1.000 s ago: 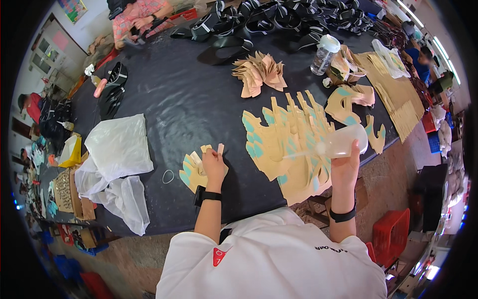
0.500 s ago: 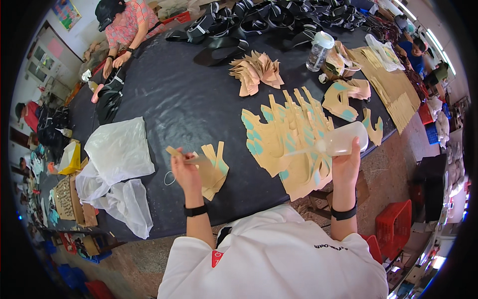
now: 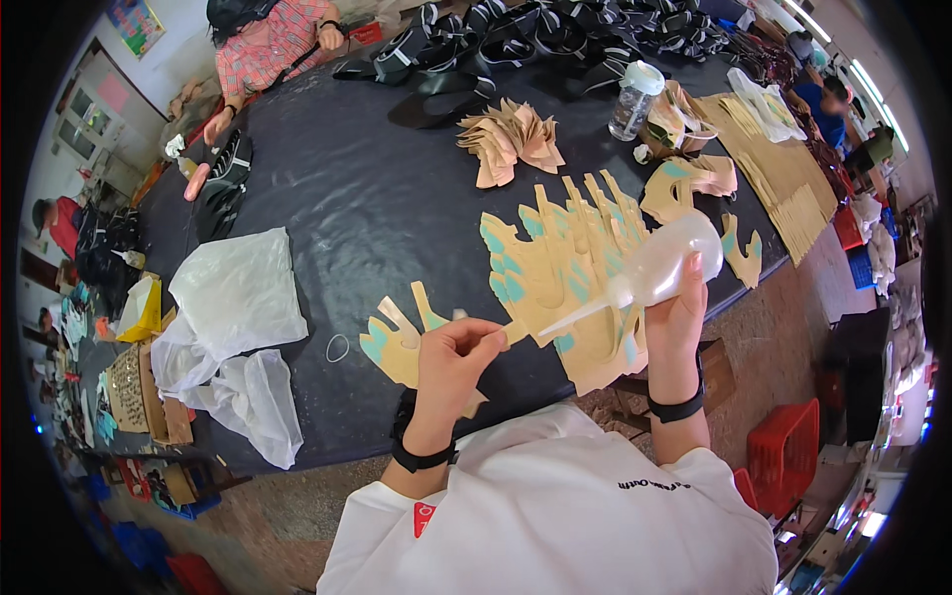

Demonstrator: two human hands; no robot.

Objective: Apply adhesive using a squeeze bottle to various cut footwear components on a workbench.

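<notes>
Black table (image 3: 377,198) in cluttered workshop

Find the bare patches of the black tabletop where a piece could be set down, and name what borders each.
Biggest bare patch: between the clear plastic bags, the fanned tan pile and the spread tan cutouts. Crowded: the black straps at the far edge, and everything around the right hand.

We see matt tan card cutouts (image 3: 565,288) with teal patches, a translucent soft-plastic squeeze bottle (image 3: 659,268), glossy black table covering (image 3: 357,198), and crinkled clear plastic bags (image 3: 233,297).
</notes>
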